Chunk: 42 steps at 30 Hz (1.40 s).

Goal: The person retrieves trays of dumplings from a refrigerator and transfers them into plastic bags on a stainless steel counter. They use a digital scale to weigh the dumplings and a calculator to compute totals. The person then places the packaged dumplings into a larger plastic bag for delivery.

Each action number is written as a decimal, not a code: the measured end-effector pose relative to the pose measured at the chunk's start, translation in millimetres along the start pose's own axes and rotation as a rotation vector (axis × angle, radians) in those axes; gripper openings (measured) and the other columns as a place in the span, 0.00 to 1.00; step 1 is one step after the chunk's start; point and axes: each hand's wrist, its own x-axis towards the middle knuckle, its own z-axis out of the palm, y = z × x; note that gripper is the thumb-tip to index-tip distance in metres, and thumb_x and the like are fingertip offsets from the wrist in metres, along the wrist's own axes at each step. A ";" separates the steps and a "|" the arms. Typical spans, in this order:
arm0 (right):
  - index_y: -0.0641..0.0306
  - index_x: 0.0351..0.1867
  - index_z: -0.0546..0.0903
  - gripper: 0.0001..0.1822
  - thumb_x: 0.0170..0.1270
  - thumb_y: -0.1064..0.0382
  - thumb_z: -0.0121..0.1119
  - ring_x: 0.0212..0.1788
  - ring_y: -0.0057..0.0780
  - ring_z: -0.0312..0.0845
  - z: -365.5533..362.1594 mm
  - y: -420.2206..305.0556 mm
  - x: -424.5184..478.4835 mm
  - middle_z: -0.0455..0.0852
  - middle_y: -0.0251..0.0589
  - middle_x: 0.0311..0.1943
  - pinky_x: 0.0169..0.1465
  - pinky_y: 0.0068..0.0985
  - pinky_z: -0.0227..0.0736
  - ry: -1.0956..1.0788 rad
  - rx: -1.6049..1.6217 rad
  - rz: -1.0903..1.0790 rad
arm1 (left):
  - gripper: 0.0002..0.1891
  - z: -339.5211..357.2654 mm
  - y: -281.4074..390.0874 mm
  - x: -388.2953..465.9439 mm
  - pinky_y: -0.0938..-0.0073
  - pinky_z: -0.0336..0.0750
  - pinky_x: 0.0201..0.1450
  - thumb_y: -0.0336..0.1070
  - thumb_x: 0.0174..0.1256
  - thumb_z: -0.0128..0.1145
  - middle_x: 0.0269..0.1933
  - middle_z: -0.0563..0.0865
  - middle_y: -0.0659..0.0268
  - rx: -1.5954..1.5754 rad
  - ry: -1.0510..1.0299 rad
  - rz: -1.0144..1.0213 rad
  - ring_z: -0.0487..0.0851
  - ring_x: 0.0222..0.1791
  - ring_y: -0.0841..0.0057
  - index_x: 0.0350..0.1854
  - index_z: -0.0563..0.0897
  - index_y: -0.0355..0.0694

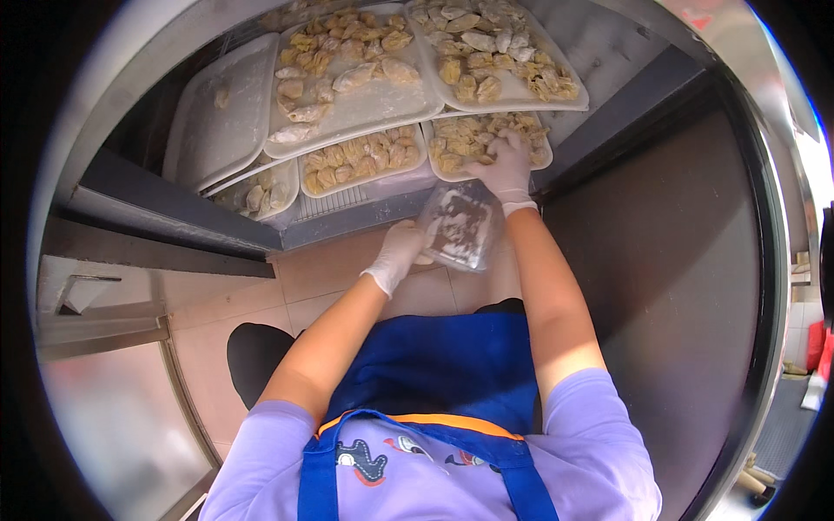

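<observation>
My left hand (399,253), in a thin whitish glove, grips the near left edge of a clear plastic container (459,225) with white powdery marks. The container is tilted just below the lower right tray (431,153). My right hand (508,163), gloved too, reaches over that tray with its fingers among small yellowish wrapped dumplings (449,140); whether it holds one, I cannot tell. To the left, another lower tray (363,181) bears rows of similar dumplings (352,156).
Above, an upper wire shelf (251,170) carries a tray of mixed dumplings (365,127), a second full tray (521,103) and a nearly bare tray (218,124). A dark cabinet door (664,260) stands open at my right; a metal-framed door (130,417) is at lower left.
</observation>
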 end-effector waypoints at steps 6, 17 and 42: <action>0.65 0.20 0.69 0.15 0.39 0.74 0.68 0.46 0.38 0.72 -17.3 3.8 -16.9 0.75 0.43 0.40 0.50 0.27 0.68 0.042 0.444 -0.105 | 0.08 29.1 0.7 17.9 0.72 0.84 0.23 0.21 0.56 0.50 0.39 0.84 0.53 -0.230 0.052 0.001 0.86 0.31 0.65 0.38 0.73 0.33; 0.58 0.49 0.79 0.22 0.51 0.58 0.67 0.57 0.33 0.73 -43.6 -6.4 8.9 0.74 0.46 0.56 0.56 0.28 0.70 -0.514 0.276 0.186 | 0.02 26.2 -17.3 30.4 0.79 0.80 0.20 0.26 0.63 0.49 0.34 0.86 0.55 -0.190 0.093 0.157 0.85 0.25 0.73 0.33 0.74 0.36; 0.46 0.57 0.75 0.27 0.54 0.48 0.65 0.59 0.49 0.67 -10.0 -64.5 -9.6 0.72 0.42 0.55 0.59 0.48 0.65 -0.268 -0.015 -0.024 | 0.05 -1.6 -22.2 25.2 0.78 0.81 0.21 0.21 0.60 0.45 0.36 0.86 0.54 -0.210 0.102 0.133 0.84 0.24 0.72 0.29 0.72 0.38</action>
